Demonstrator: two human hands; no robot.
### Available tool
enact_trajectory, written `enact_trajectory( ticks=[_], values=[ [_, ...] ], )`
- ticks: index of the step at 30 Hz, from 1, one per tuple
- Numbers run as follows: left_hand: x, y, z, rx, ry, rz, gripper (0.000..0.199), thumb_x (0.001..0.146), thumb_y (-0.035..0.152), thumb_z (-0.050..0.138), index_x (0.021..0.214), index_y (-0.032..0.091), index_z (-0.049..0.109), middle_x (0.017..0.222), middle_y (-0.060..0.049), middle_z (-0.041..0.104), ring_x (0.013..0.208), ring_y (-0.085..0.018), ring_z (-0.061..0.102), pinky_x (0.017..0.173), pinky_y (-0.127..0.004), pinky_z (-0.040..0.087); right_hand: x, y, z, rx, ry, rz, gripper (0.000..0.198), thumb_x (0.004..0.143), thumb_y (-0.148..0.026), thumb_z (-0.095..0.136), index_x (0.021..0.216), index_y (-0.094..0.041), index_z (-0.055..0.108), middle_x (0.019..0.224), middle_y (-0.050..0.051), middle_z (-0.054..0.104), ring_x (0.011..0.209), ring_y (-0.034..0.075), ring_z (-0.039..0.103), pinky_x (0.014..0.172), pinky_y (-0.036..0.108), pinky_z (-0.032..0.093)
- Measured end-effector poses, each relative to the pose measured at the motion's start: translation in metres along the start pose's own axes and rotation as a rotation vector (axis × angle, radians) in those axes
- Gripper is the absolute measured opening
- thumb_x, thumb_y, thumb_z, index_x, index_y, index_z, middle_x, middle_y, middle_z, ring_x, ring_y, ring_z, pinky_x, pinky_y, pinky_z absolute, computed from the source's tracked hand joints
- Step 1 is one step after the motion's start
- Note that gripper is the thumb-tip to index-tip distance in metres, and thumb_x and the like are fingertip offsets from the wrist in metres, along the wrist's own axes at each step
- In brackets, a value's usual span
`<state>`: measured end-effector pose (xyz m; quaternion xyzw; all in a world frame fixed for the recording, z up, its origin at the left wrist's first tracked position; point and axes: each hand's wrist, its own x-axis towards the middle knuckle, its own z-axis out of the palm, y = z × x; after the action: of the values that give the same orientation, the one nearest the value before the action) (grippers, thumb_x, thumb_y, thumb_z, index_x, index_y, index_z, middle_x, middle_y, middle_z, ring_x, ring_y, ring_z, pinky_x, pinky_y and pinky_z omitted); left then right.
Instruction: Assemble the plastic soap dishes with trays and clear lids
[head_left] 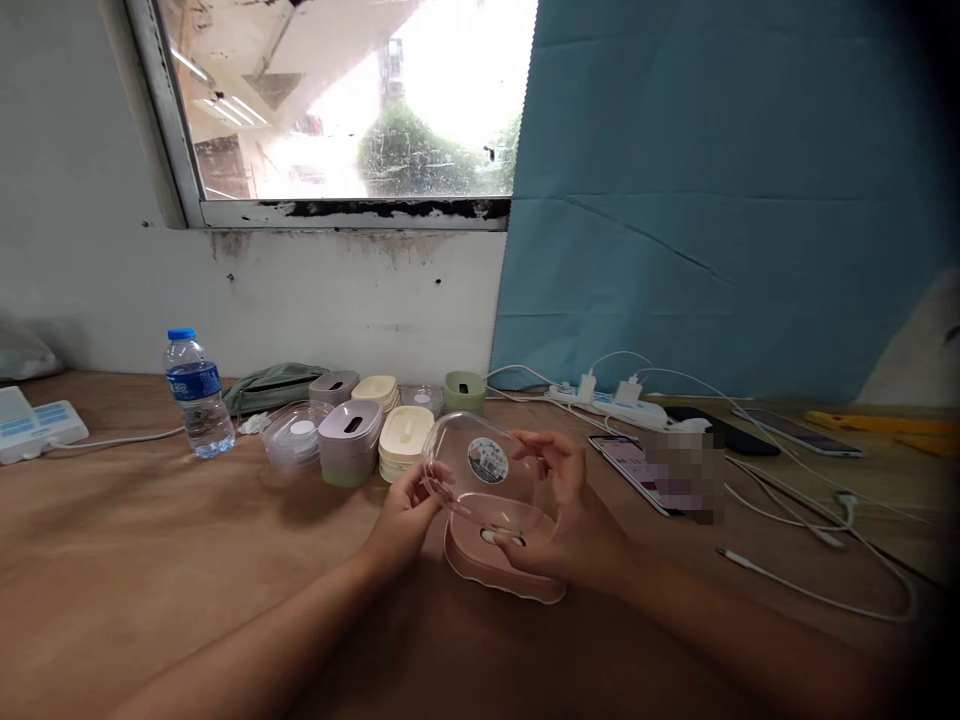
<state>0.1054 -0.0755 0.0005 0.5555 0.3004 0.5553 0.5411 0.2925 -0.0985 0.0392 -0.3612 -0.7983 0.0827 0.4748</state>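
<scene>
Between my hands a clear plastic container (454, 450) with a round printed sticker (488, 460) is held up, tilted. My left hand (415, 497) pinches its left edge. With thumb and fingers spread round the other side, my right hand (574, 510) grips it. Below it on the table lies a pink plastic piece with a wavy lower edge (495, 578), partly hidden by the clear container and my right hand. A small pale oval shows on its top. Just beyond my left hand stands a stack of cream lids (406, 432).
Lilac box (350, 440), green box (464, 391) and clear containers (294, 435) stand behind. A water bottle (196, 395) and green pouch (274, 386) are left. On the right lie a phone (626, 462), a power strip (607, 403) and white cables (825, 595).
</scene>
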Motion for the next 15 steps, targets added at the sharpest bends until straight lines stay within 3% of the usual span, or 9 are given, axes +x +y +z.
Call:
enact_trajectory(
  ticks=[4,9,15],
  values=[
    [0.01,-0.011,-0.008,-0.16,0.109,-0.052,0.017,0.067,0.02,0.061,0.083,0.014,0.057,0.079,-0.002,0.061,0.075,-0.014,0.058,0.078,-0.03,0.043,-0.012,0.008,-0.01,-0.063,-0.042,-0.021,0.076,0.053,-0.019,0.065,0.115,-0.023,0.022,0.123,0.012,0.037,0.11,0.025,0.043,0.092,0.042,0.038],
    [0.012,-0.013,-0.01,-0.249,0.048,-0.102,0.022,0.07,0.028,0.059,0.086,0.012,0.057,0.082,-0.006,0.064,0.079,-0.017,0.06,0.083,-0.034,0.04,-0.03,0.021,-0.019,-0.171,-0.111,0.0,0.072,0.054,-0.022,0.065,0.115,-0.023,0.025,0.127,0.011,0.037,0.115,0.027,0.039,0.096,0.042,0.034],
    [0.012,-0.02,-0.015,-0.148,-0.034,-0.124,0.025,0.074,0.03,0.056,0.092,0.014,0.055,0.091,-0.008,0.062,0.086,-0.019,0.058,0.084,-0.034,0.04,-0.037,0.037,-0.022,-0.245,-0.262,0.102,0.068,0.051,-0.027,0.065,0.111,-0.023,0.032,0.115,0.01,0.045,0.106,0.028,0.045,0.088,0.039,0.039]
  ],
)
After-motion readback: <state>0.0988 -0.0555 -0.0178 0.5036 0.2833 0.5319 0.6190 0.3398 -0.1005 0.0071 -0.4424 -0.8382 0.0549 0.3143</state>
